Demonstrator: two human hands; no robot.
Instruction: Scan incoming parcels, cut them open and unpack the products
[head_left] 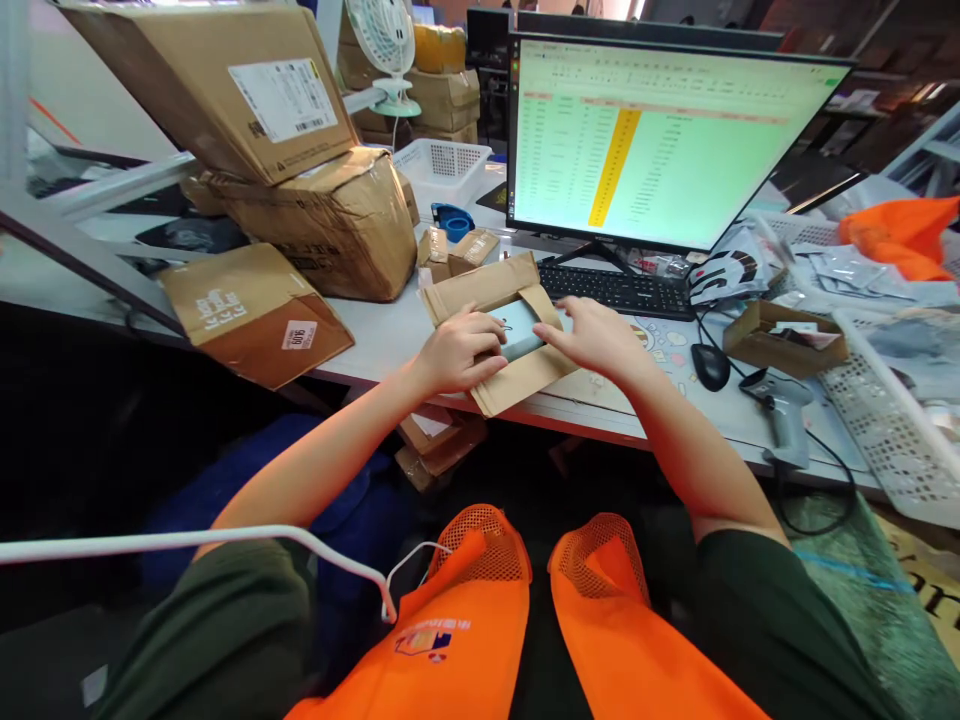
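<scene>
A small cardboard box (517, 385) lies at the front edge of the desk, its flaps spread out. Inside it sits a flat light-blue item (519, 322) with a small dark mark; its kind cannot be made out. My left hand (465, 350) is closed over the box's left side, fingers bent and the tips reaching onto the light-blue item. On the opposite side, my right hand (589, 338) grips the box's edge, with the thumb stretched inward and the other fingers partly hidden.
Behind the box stand a keyboard (622, 290) and a monitor (667, 150). Stacked cartons (322, 220) fill the left. To the right lie a mouse (709, 366), a barcode scanner (784, 410), an open small box (784, 340) and a white basket (892, 430).
</scene>
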